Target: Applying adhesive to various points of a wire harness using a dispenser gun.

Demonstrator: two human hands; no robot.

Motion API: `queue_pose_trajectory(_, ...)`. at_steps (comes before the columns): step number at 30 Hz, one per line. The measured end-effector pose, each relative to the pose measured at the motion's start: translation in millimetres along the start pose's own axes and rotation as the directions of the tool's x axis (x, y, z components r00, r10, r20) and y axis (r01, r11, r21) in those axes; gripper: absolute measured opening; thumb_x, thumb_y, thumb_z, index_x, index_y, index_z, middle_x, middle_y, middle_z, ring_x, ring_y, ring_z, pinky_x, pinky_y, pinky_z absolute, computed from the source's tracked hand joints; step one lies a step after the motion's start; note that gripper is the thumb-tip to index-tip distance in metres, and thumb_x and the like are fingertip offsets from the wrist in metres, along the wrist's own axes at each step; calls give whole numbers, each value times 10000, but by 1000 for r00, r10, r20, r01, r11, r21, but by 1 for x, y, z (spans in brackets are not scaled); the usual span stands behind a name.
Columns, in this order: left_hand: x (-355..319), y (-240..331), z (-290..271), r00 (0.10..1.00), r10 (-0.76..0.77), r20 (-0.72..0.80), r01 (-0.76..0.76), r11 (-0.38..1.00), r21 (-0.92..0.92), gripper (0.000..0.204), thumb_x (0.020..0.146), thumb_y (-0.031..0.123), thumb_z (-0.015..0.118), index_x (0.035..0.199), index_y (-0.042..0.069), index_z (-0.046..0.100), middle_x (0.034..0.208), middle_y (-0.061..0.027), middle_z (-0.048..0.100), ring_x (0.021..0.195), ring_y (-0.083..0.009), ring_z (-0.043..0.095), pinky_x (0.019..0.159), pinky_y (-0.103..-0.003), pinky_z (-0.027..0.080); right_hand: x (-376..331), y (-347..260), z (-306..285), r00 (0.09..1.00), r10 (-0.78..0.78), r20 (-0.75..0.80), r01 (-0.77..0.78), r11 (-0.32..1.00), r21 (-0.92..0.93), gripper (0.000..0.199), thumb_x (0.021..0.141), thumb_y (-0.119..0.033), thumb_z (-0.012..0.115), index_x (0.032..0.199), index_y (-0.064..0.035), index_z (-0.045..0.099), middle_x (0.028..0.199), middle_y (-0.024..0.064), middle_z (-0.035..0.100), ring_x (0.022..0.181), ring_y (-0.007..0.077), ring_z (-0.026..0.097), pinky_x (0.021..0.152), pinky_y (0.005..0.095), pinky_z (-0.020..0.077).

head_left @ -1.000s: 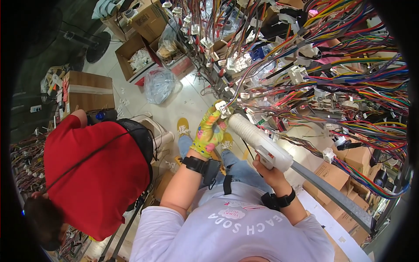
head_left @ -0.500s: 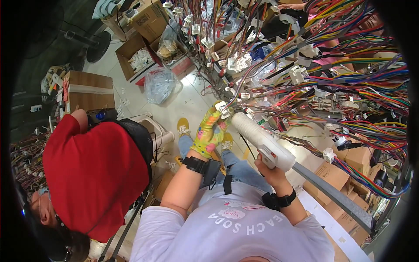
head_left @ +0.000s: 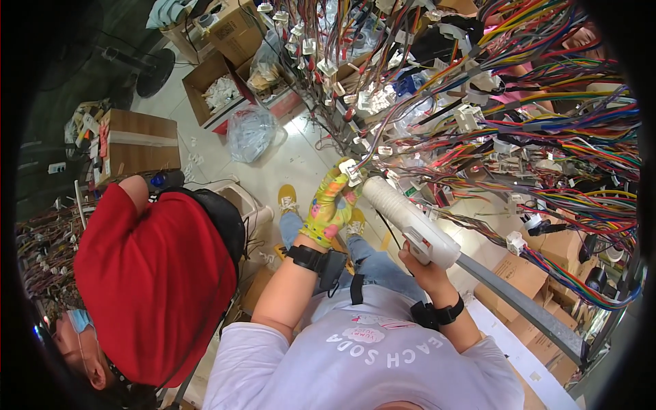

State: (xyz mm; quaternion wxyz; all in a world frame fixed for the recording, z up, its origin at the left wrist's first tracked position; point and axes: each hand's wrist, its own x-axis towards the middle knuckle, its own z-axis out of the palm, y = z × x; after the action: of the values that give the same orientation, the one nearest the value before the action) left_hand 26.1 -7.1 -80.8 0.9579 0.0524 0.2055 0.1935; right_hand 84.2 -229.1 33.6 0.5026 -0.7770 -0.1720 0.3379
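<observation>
My left hand (head_left: 326,213), in a yellow-green patterned glove, pinches a white plastic connector (head_left: 351,172) with wires running up from it into the hanging harness. Bare, my right hand (head_left: 429,275) wraps the grip of a white heat gun (head_left: 436,239), or a hair dryer of that shape. Its ribbed, wrapped barrel (head_left: 388,194) points up and left, and the tip is just right of the connector, apart from it. A thin dark cord shows below the barrel.
Dense bundles of coloured wires (head_left: 547,130) with white connectors hang ahead and right. A grey metal rail (head_left: 519,304) slants at my right, above cardboard boxes (head_left: 512,280). A co-worker in a red shirt (head_left: 157,280) sits close on my left. A plastic bag (head_left: 251,133) and boxes lie on the floor.
The co-worker in red has shifted slightly right and down in the picture, with the head turned. Both my hands, the connector and the heat gun have hardly moved.
</observation>
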Motion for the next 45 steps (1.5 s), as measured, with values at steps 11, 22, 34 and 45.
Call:
queue_pose_trajectory(11, 0, 2, 1, 999, -35, -13, 35, 999, -24, 480, 835, 87, 682, 1283, 52, 512, 1200, -102, 598, 1121, -231, 580, 990, -327, 474, 2, 10, -7, 999, -30, 45, 32, 998, -50, 261, 819, -49, 702, 1050, -30, 581, 848, 8, 574, 769, 111, 543, 694, 257, 461)
queue_pose_trajectory(22, -3, 7, 21, 1000, -23, 0, 23, 999, -45, 417, 863, 79, 657, 1260, 47, 534, 1205, -102, 602, 1098, -222, 594, 957, -315, 497, 7, 8, -9, 997, -16, 79, 20, 999, -48, 342, 817, 12, 675, 1134, -26, 552, 879, 11, 564, 769, 104, 537, 677, 239, 452)
queue_pose_trajectory(34, -7, 10, 29, 994, -103, -36, 102, 994, -24, 435, 876, 130, 648, 1291, 98, 523, 1204, -58, 602, 1089, -177, 583, 896, -288, 497, 9, -6, -7, 996, 43, 74, -47, 998, 48, 313, 820, -3, 671, 1110, -37, 559, 856, 3, 564, 767, 103, 540, 677, 245, 453)
queue_pose_trajectory(45, -7, 7, 21, 998, -53, -30, 56, 991, 118, 353, 917, 143, 614, 1263, 121, 547, 1188, -17, 605, 1033, -108, 585, 725, -206, 476, 9, 15, -5, 992, -43, 118, 42, 999, 6, 363, 832, 52, 644, 1171, -32, 544, 899, 11, 555, 798, 108, 529, 708, 242, 455)
